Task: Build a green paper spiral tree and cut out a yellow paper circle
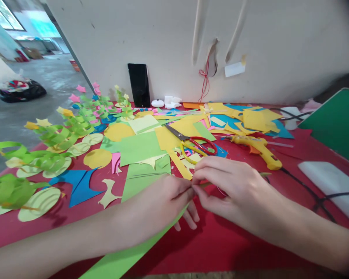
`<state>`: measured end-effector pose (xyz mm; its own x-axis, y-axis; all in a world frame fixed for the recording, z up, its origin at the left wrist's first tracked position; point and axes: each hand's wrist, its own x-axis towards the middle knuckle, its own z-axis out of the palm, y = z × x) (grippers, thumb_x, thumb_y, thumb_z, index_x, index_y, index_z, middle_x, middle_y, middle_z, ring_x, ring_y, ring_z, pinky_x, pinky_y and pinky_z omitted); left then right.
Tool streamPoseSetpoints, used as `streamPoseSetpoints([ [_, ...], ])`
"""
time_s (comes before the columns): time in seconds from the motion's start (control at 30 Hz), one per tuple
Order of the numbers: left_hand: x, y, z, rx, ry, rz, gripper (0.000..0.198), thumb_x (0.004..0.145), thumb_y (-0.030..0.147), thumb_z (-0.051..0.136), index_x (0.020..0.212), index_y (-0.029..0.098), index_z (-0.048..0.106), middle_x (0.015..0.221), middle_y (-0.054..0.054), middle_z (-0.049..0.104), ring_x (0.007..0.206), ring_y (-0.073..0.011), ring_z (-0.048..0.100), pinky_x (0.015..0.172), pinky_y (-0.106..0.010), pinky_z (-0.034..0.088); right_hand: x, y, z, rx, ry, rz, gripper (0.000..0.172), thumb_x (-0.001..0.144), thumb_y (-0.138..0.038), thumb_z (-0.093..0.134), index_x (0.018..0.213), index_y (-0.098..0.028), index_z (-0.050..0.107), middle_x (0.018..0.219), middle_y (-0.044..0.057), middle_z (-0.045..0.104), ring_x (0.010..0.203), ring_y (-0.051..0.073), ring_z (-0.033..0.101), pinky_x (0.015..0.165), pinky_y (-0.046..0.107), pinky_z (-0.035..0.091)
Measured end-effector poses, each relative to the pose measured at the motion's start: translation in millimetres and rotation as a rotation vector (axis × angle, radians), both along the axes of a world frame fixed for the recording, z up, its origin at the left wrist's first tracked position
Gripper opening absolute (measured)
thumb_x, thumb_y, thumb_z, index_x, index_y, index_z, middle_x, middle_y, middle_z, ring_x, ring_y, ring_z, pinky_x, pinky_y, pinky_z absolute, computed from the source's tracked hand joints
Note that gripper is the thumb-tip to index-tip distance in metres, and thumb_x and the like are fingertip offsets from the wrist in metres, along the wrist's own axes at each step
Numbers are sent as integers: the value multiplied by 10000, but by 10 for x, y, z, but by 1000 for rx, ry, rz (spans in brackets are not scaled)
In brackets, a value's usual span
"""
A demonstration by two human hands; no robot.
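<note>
My left hand and my right hand meet over the red table, fingertips pinched together on a thin rolled green strip that pokes out beyond the right hand. A long green paper sheet lies under my left hand and runs toward the front edge. Just beyond my fingers lie red-and-yellow-handled scissors and a yellow glue gun.
Finished green paper trees with stars stand along the left edge. Cut yellow, blue and green scraps cover the middle and back. A black phone leans on the wall. A green board and a white block sit right.
</note>
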<state>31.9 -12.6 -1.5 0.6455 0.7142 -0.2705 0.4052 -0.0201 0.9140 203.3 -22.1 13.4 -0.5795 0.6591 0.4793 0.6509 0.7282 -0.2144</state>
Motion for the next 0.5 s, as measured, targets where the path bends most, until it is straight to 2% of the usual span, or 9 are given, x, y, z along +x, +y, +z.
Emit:
streamPoseSetpoints([
  [0.1,8,41,68,-58,22,4,376,884,343,346,699,156,613,671,-16,691,579,-129,647,565,-186,508,89,98,44,-18,-26,-72,89,744,-86,524,735,-144,592,832,64,627,740,174,589,613,266,437],
  [0.2,9,92,120,-120,37,48,420,884,383,345,672,135,611,644,-46,687,527,-135,637,528,-205,521,279,322,68,3,-64,-182,96,723,-85,528,685,-169,558,760,36,614,692,166,573,622,279,419],
  [0.37,-14,150,70,-201,-14,84,323,860,400,408,725,139,543,701,-67,691,589,-173,662,474,-216,520,674,719,73,86,-70,-373,126,696,-127,555,610,-198,497,638,39,558,593,191,515,561,320,360],
  [0.43,-19,161,29,-200,-11,64,327,861,412,400,756,138,545,724,-75,693,612,-182,665,493,-231,528,708,728,115,112,-52,-411,130,717,-153,561,618,-208,496,647,45,555,588,193,509,562,326,350],
  [0.5,-19,166,3,-170,13,40,360,863,428,384,775,132,569,739,-76,696,612,-182,662,517,-245,535,624,622,171,124,-25,-368,91,764,-166,536,687,-212,523,732,47,579,665,186,538,613,313,379],
])
